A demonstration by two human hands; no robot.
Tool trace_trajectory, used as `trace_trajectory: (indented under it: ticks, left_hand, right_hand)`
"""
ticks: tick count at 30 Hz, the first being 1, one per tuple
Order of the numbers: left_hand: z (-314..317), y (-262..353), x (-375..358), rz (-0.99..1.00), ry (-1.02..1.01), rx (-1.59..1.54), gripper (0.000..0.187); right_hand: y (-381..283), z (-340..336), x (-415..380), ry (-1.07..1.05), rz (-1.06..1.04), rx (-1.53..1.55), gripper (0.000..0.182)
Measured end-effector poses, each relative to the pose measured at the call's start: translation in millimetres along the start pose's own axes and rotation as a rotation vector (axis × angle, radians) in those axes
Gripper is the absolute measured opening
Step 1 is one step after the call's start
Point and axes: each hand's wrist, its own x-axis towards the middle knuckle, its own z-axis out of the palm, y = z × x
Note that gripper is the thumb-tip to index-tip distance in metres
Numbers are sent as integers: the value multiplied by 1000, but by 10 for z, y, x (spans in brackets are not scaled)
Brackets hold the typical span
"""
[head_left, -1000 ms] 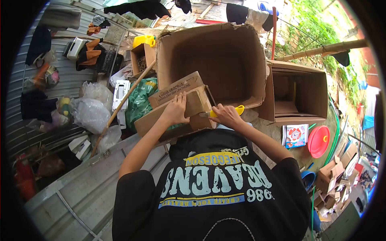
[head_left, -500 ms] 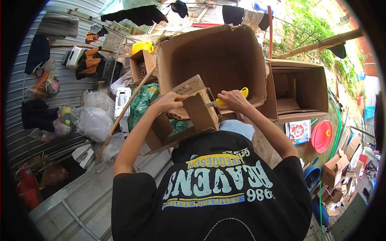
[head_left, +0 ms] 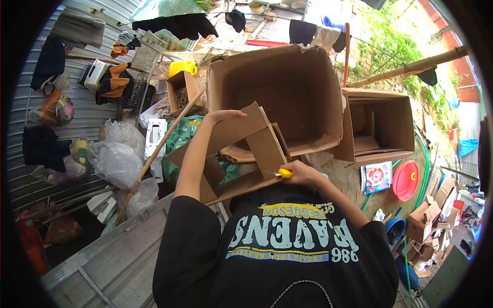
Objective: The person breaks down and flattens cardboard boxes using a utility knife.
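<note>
A cardboard box [head_left: 264, 154] with cut-out sides and raised flaps stands tilted in front of my body. My left hand [head_left: 228, 116] lies along its upper left flap, fingers stretched out over the cardboard. My right hand [head_left: 304, 173] is closed around a yellow-handled knife [head_left: 285, 173], most of whose handle is hidden in the fist. The knife's short metal end points left, right at the lower right edge of the box. Behind the box stands a large open carton [head_left: 275, 69].
To the right are another open carton [head_left: 382, 123], a printed packet [head_left: 376, 177] and a red basin [head_left: 406, 180]. At left, a wooden pole [head_left: 160, 154] leans past clear plastic bags [head_left: 118, 161] and a green bag [head_left: 186, 137]. A yellow jug [head_left: 183, 68] sits farther back.
My left hand has shifted up and changed from pinching the flap to lying along it. My right hand has moved down with the knife, from the upper panel to the box's lower edge.
</note>
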Motion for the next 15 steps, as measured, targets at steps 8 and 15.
trace_trajectory:
  ticks: [8, 15]
  left_hand:
    - [-31, 48, -38, 391, 265, 570, 32]
    - [1079, -1135, -527, 1238, 1170, 1124, 18]
  right_hand:
    - [16, -247, 47, -145, 259, 291, 31]
    - [240, 8, 74, 37, 318, 437, 33]
